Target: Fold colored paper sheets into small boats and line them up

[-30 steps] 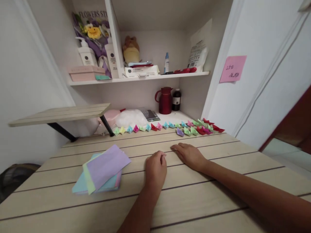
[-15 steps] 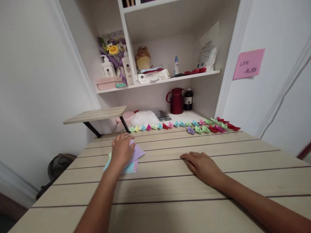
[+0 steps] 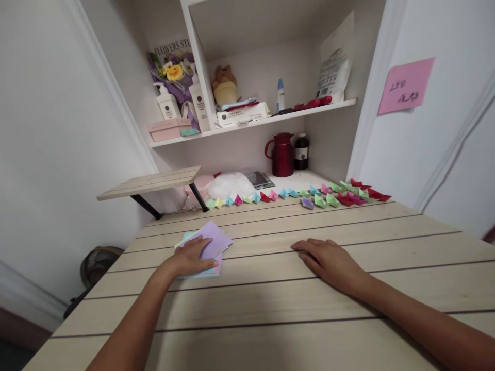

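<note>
My left hand (image 3: 193, 257) lies on a small stack of coloured paper, fingers stretched and thumb apart. A purple sheet (image 3: 215, 241) is on top, turned at an angle over a light blue sheet (image 3: 204, 274) with pink and pale yellow edges showing. My right hand (image 3: 328, 261) rests palm down on the wooden table (image 3: 255, 304), holding nothing, with its fingers extended. Along the table's far edge stands a row of folded paper boats, among them a purple boat (image 3: 308, 203) and a red boat (image 3: 379, 195).
A small raised wooden stand (image 3: 154, 183) with black legs is at the back left. Behind the boats are a white plastic bag (image 3: 232, 184), a red jug (image 3: 282, 157) and a dark bottle (image 3: 301, 153). Above runs a white shelf (image 3: 255, 123) with bottles and a plush toy (image 3: 225, 86).
My left hand has slid back and lower over the paper stack, uncovering more of the purple sheet. The right hand stays resting on the table. The view has shifted slightly.
</note>
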A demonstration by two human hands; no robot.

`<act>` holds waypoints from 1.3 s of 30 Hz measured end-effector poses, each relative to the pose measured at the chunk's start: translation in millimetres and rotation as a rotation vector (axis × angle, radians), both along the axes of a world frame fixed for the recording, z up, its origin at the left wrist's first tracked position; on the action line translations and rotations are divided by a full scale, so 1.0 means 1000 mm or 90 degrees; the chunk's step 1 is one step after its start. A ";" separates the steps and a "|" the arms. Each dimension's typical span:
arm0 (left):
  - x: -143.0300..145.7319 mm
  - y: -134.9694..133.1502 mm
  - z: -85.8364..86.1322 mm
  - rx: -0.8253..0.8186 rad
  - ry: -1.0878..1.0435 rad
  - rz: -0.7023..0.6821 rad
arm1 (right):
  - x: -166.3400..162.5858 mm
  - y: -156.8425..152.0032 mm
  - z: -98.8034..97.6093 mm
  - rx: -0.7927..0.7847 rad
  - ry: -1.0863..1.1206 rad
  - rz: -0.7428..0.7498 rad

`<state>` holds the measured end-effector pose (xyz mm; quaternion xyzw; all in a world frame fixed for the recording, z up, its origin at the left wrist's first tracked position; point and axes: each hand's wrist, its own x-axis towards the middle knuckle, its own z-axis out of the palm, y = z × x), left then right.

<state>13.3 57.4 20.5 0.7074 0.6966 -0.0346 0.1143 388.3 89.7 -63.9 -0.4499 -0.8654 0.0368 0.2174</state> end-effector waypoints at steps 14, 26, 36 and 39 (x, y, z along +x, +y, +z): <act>-0.001 0.007 0.003 0.076 -0.021 -0.018 | 0.003 0.002 0.000 -0.018 0.033 0.011; -0.009 0.008 0.018 0.293 -0.024 0.029 | 0.004 0.006 0.003 -0.088 0.133 0.015; 0.144 0.009 0.012 -0.007 -0.990 0.190 | 0.025 0.015 0.028 -0.532 0.742 0.190; 0.171 0.016 -0.015 -0.087 -1.058 0.195 | 0.032 0.018 0.031 -0.625 0.799 0.260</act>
